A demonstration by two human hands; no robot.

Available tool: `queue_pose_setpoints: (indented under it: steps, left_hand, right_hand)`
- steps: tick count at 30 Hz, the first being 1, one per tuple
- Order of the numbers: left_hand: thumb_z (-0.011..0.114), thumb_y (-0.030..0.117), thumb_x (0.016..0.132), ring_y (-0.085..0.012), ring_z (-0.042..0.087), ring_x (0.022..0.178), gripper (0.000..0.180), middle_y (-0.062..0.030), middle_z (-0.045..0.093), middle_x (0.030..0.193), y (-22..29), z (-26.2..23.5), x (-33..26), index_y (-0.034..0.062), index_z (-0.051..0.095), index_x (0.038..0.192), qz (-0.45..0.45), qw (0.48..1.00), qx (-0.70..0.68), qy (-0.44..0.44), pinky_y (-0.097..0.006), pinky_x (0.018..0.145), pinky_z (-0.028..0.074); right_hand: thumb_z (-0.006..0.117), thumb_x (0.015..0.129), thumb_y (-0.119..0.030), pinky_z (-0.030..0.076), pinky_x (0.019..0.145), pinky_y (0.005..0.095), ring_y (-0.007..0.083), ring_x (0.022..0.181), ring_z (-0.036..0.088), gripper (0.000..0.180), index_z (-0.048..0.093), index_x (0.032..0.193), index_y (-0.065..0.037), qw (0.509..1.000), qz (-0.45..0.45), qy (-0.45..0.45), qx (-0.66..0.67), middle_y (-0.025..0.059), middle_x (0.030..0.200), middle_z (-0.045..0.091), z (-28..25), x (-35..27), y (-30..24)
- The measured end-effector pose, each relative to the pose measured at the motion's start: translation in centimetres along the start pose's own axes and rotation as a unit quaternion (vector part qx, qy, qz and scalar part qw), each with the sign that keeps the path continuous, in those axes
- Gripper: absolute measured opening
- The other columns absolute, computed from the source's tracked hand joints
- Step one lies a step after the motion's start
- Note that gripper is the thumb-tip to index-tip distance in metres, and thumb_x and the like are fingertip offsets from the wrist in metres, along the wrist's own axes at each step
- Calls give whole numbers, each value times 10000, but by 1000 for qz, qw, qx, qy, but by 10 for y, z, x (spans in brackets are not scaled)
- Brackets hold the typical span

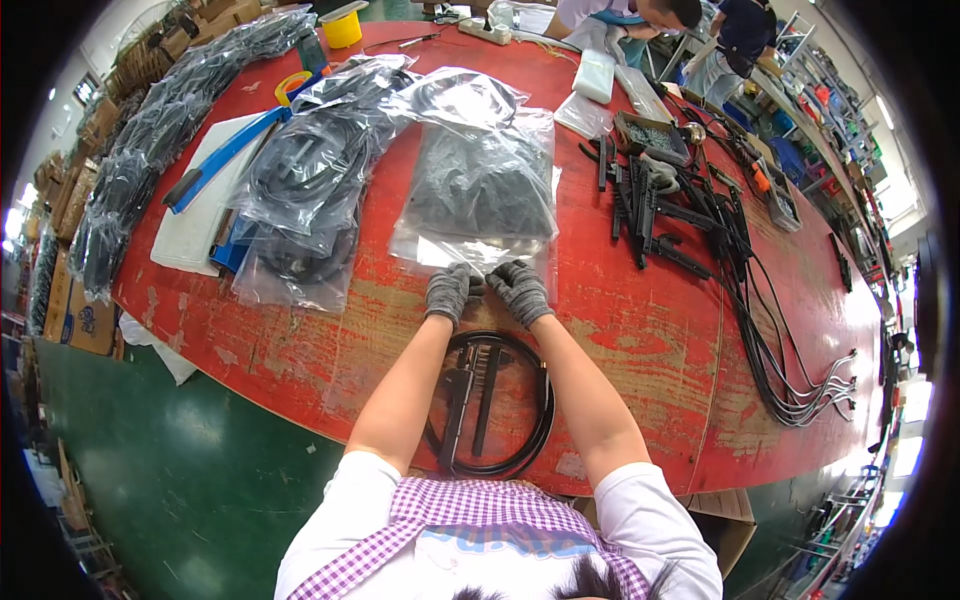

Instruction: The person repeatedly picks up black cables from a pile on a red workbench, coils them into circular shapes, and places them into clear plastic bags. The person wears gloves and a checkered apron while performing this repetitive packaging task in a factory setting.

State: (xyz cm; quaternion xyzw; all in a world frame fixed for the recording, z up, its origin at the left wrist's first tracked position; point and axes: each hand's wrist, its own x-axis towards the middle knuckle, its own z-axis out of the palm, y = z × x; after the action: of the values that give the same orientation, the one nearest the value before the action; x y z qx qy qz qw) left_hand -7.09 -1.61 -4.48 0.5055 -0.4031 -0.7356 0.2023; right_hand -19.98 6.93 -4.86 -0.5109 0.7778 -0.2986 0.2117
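Note:
Both my hands wear grey knit gloves. My left hand (pixel 453 293) and my right hand (pixel 520 291) meet close together at the near edge of a stack of flat clear plastic bags (pixel 475 190). Their fingers are closed on the rim of the top bag, pinching it. Just below my hands, between my forearms, a coiled black cable (pixel 550 405) lies on the table. Inside its loop are a slim black bar (pixel 486 405) and a black part with a long handle (pixel 457 410). My left forearm covers part of the coil.
Bagged black coils (pixel 305 170) are piled left of the stack, beside a blue-armed paper cutter (pixel 225 160). Black tool parts (pixel 650 215) and several loose cables (pixel 765 350) lie at right, near a tray of screws (pixel 652 138). Another person (pixel 625 20) works across the red table (pixel 620 340).

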Motion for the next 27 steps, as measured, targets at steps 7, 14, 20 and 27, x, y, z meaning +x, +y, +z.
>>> queue_pose_setpoints:
  steps: [7,14,20,27]
  left_hand:
    - [581,190,831,-140,604,564,137,-53,630,730,-12,-13,1,60,609,865,15,999,-35,17,-271,457,477]
    - [654,188,786,-127,562,540,175,-51,601,713,-21,-14,2,44,567,833,123,987,-91,44,-254,458,470]
    - [685,176,766,-73,472,510,121,22,563,629,-28,-13,17,81,610,761,226,967,-16,113,-238,472,404]
    - [701,279,766,-49,419,434,204,43,508,552,-9,-20,-15,82,651,749,147,986,3,75,-215,401,332]
  right_hand:
    - [676,700,-313,453,805,380,289,899,568,288,654,942,-158,1000,-3,15,-7,116,926,591,9,-6,-2]
    - [664,746,-194,463,744,322,204,824,578,216,670,916,-61,992,-69,-10,106,88,842,635,19,5,24]
    - [712,710,-171,467,661,279,126,690,560,168,624,767,-40,985,29,-31,170,46,733,624,10,2,17]
    - [778,672,-203,440,602,251,87,627,511,233,608,740,-59,965,90,-35,244,2,693,597,-7,9,12]
